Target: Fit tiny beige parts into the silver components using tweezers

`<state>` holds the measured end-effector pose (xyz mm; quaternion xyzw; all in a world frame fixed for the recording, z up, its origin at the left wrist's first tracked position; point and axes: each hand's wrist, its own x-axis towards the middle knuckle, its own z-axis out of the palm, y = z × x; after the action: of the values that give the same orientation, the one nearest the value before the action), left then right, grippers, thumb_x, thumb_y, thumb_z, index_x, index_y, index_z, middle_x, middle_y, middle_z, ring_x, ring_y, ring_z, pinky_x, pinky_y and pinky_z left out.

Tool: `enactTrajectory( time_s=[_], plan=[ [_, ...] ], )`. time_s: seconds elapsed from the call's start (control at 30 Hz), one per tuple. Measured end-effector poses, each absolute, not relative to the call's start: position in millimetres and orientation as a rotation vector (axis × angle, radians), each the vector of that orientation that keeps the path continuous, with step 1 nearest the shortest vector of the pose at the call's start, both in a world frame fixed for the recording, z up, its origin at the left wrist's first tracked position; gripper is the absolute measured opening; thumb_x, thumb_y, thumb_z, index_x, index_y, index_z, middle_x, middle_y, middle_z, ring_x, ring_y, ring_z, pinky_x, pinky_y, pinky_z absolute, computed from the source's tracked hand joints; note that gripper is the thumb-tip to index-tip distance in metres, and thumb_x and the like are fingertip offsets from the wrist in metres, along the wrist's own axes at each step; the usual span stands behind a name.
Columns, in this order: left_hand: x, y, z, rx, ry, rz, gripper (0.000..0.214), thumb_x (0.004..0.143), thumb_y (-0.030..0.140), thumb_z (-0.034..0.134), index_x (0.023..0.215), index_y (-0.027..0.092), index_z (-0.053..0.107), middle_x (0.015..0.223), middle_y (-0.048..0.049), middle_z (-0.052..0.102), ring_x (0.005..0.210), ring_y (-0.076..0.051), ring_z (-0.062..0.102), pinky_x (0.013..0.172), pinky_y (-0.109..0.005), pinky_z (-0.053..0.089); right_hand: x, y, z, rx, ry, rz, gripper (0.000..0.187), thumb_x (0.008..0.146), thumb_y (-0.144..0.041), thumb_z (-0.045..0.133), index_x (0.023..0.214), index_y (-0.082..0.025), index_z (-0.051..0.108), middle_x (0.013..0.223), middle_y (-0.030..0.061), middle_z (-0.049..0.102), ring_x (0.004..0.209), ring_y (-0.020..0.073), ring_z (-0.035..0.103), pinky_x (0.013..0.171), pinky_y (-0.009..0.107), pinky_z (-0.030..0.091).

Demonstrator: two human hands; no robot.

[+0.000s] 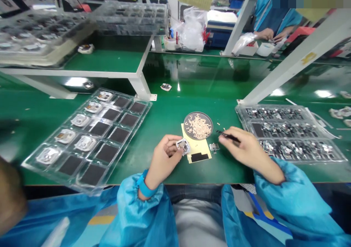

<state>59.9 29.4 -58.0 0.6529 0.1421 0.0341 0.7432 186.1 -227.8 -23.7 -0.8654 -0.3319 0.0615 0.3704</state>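
Observation:
My left hand [167, 155] is closed on a small white device housing [183, 146], held over the left edge of a yellow paper sheet [199, 145]. In my right hand [241, 144] are dark tweezers [230, 136], their tips pointing left above the table. Just below the tips lies a small metallic electronic part [214, 147] on the green surface. Beyond the sheet, a round dark dish [197, 125] is filled with many tiny beige pieces. A black strip [200, 157] rests on the sheet's near end.
At left, a clear compartment tray [108, 152] holds several white housings. Another clear tray [304, 133], packed with small electronic parts, lies at right. A white-legged shelf [109, 72] carries stacked trays; a slanted white post [290, 57] rises at right. A co-worker's hands [270, 34] show across the bench.

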Motion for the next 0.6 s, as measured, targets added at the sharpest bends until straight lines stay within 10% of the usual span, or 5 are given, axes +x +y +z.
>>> enactTrajectory(
  time_s=[0.13, 0.6],
  plan=[
    [60.7, 26.9, -61.1, 1.352, 0.311, 0.071, 0.04, 0.081, 0.02, 0.074, 0.113, 0.017, 0.05, 0.096, -0.0051, 0.067, 0.08, -0.015, 0.067, 0.062, -0.023, 0.056, 186.8, -227.5, -38.2, -2.394, -1.168, 0.208, 0.027, 0.092, -0.038, 0.067, 0.114, -0.022, 0.064, 0.111, 0.0082, 0.065, 0.098, 0.0242, 0.064, 0.083, 0.038, 0.051],
    [61.6, 26.9, -53.9, 1.41, 0.375, 0.058, 0.033, 0.08, 0.036, 0.079, 0.097, 0.014, 0.06, 0.08, -0.0038, 0.069, 0.061, -0.013, 0.067, 0.042, -0.017, 0.046, 181.7, -154.4, 1.1, -1.804, -1.18, 0.195, 0.008, 0.089, -0.026, 0.073, 0.089, -0.018, 0.071, 0.084, 0.005, 0.065, 0.077, 0.016, 0.06, 0.067, 0.03, 0.049]
  ],
)
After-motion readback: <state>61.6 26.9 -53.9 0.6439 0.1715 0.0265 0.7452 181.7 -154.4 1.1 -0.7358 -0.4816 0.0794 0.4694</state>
